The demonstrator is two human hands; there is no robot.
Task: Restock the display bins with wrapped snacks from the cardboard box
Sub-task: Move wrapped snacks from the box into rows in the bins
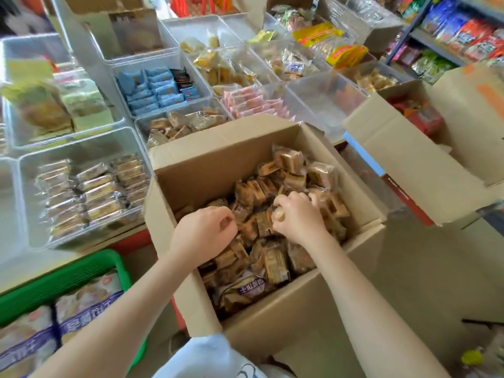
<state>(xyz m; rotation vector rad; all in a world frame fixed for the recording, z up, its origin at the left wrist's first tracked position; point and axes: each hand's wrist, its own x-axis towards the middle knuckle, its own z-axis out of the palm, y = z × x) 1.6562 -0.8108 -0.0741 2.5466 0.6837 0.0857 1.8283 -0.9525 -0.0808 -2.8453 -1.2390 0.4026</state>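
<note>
An open cardboard box [207,156] stands in front of me, heaped with brown wrapped snacks [275,263]. Both of my hands are down inside it. My left hand [203,231] is curled with its fingers among the packets at the box's left-middle. My right hand [296,214] is closed around wrapped snacks near the middle. Beyond the box lie clear display bins; the nearest one [141,124] holds a few similar brown snacks. To the left, another bin [30,184] holds rows of wrapped cakes.
More clear bins with blue [155,88], pink [253,103] and yellow [218,66] packets fill the counter. A second open cardboard box [395,148] stands at right, shelves of bags [463,31] behind it. A green basket [62,276] of bagged goods sits lower left.
</note>
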